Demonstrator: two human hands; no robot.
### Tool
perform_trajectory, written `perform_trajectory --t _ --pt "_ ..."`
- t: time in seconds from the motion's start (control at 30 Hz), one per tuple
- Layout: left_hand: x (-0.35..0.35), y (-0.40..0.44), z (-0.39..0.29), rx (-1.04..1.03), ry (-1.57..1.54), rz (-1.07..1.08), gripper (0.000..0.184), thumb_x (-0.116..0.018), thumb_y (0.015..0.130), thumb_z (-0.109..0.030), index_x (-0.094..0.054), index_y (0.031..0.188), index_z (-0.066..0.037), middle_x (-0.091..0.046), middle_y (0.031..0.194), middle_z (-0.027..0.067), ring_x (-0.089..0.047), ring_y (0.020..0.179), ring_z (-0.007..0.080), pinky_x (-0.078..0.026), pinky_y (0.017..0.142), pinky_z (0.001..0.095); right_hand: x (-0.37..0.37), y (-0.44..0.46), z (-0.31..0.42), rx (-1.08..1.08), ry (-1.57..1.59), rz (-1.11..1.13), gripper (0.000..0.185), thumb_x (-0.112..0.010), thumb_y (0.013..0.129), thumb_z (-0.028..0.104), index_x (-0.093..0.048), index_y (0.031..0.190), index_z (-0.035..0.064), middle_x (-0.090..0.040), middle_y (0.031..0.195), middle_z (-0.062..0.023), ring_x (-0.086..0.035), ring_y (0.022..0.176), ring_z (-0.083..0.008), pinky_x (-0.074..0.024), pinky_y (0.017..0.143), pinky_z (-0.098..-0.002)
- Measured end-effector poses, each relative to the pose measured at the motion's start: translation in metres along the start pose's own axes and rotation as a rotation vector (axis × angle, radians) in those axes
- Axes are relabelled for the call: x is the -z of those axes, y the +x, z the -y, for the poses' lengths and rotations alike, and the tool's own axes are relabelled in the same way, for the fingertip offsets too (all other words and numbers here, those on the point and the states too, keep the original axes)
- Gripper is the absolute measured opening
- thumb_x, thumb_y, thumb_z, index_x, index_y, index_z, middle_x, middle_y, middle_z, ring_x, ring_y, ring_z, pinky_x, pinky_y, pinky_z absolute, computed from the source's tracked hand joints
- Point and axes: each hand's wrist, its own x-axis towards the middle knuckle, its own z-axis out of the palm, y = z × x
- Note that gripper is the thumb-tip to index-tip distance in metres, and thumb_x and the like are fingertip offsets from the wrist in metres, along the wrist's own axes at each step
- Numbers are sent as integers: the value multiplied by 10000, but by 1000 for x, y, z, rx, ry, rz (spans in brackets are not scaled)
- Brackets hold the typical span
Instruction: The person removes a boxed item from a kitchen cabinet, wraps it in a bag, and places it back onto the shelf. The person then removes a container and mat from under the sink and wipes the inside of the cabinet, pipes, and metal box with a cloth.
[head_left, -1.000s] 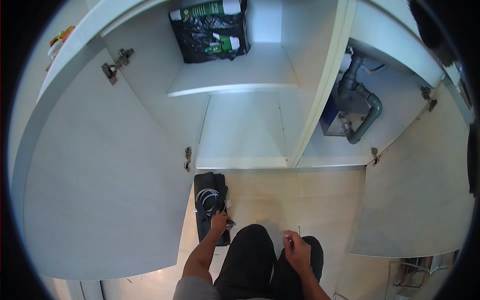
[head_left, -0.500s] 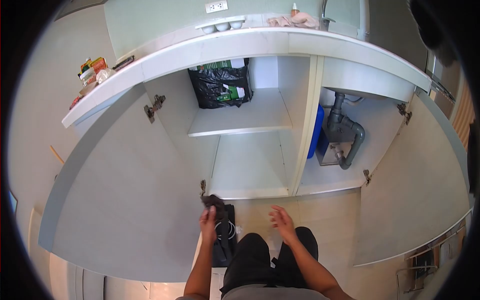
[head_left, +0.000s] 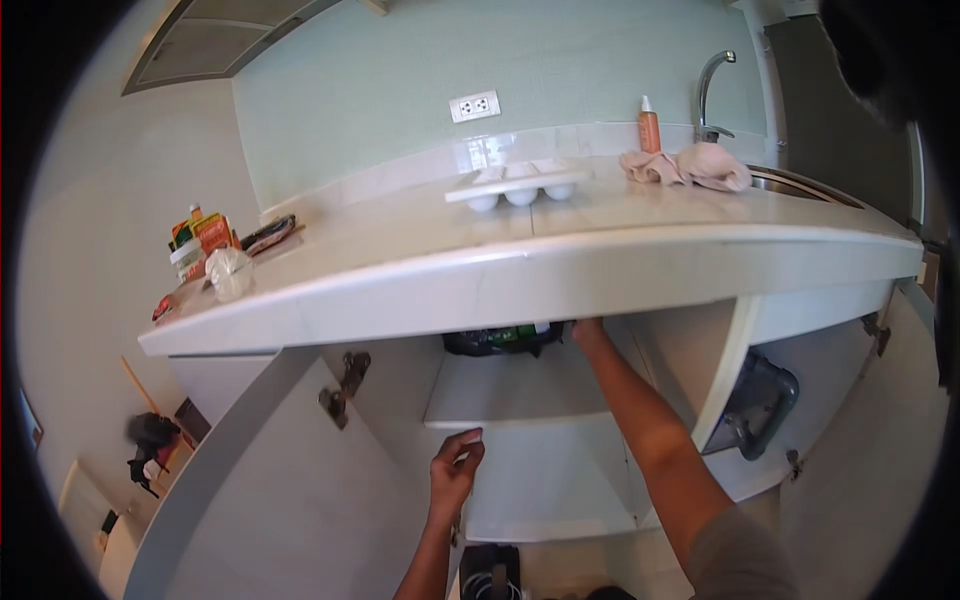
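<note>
My left hand (head_left: 456,474) is raised in front of the open cabinet's left compartment, just below the front edge of the shelf (head_left: 520,392). Its fingers are curled in towards the thumb, and anything between them is too small to make out. My right arm reaches up into the same compartment. Of my right hand (head_left: 588,328) only the back part shows under the counter edge; its fingers are hidden. Close to its left, a black plastic bag with green and white print (head_left: 505,340) lies on the shelf, mostly covered by the counter.
Egg-shaped white items in a holder (head_left: 520,188), a pink cloth (head_left: 700,165), an orange bottle (head_left: 648,130) and food packets (head_left: 212,232) stand on the countertop (head_left: 400,240). Cabinet doors hang open at both sides. A black case with a coiled cable (head_left: 490,572) lies on the floor.
The view has tilted up to the countertop. My right hand has gone from above my knees into the compartment. The dark brown item in my left hand earlier no longer shows there.
</note>
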Motion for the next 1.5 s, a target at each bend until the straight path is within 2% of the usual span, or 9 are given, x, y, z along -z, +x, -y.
perform_trajectory --t 0.43,0.5,0.57,0.9,1.03,1.13,1.2,1.23,1.5 --pt "41 200 145 -170 73 36 472 -602 867 -146 -426 1287 -19 -549 1197 123 -537 1081 205 -455 905 384 52 31 23 -157 224 -67 180 -556 888 107 -547 1050 29 -602 823 -108 -597 664 -181 -501 561 -316" --pt "66 258 229 -377 702 -21 474 -578 874 -218 -465 1301 -44 -502 1289 133 -453 1202 234 -347 1005 368 47 12 42 -179 290 -19 174 -555 889 106 -546 1045 29 -598 817 -110 -594 659 -182 -498 557 -318" --pt "91 292 236 -165 -158 -66 456 -508 910 -209 -399 1324 -55 -440 1262 160 -537 982 290 -475 777 401 30 -9 59 -205 359 15 169 -554 889 105 -546 1040 30 -595 811 -111 -591 654 -183 -496 553 -319" --pt "18 264 77 108 -74 -8 526 -524 899 -430 -465 1263 -56 -533 1213 107 -494 1136 225 -392 964 435 29 -108 126 -243 220 548 80 -551 872 60 -528 945 37 -541 743 -115 -522 569 -196 -452 493 -334" --pt "0 283 52 95 -246 21 528 -540 887 -430 -478 1245 -47 -539 1200 108 -492 1132 221 -379 978 401 64 -143 168 -243 197 355 79 -570 849 27 -499 878 46 -502 693 -89 -463 509 -190 -408 445 -337" --pt "-19 299 26 106 -326 7 524 -547 881 -420 -482 1238 -42 -542 1195 108 -495 1128 220 -377 979 396 91 -149 173 -55 205 506 130 -550 861 1 -529 987 27 -570 818 -91 -554 646 -185 -476 556 -324" --pt "-29 303 11 115 -373 -10 521 -552 877 -414 -485 1232 -39 -544 1192 109 -496 1126 220 -375 979 393 90 -150 164 374 -47 105 255 -506 892 -2 -510 1146 14 -598 1025 -85 -586 903 -165 -481 791 -289" --pt "-33 303 5 122 -397 -17 520 -555 875 -411 -487 1230 -37 -545 1191 109 -497 1125 219 -375 980 391 97 -145 159 335 -124 196 388 -475 930 45 -412 1313 31 -530 1234 -75 -492 1136 -150 -374 967 -260" --pt "-29 219 -46 117 -515 -69 510 -575 859 -385 -498 1210 -23 -553 1178 109 -504 1114 218 -369 982 378 98 -128 145 -164 -2 115 570 -492 940 376 -330 1394 72 -463 1315 -88 -467 1172 -194 -396 960 -310"
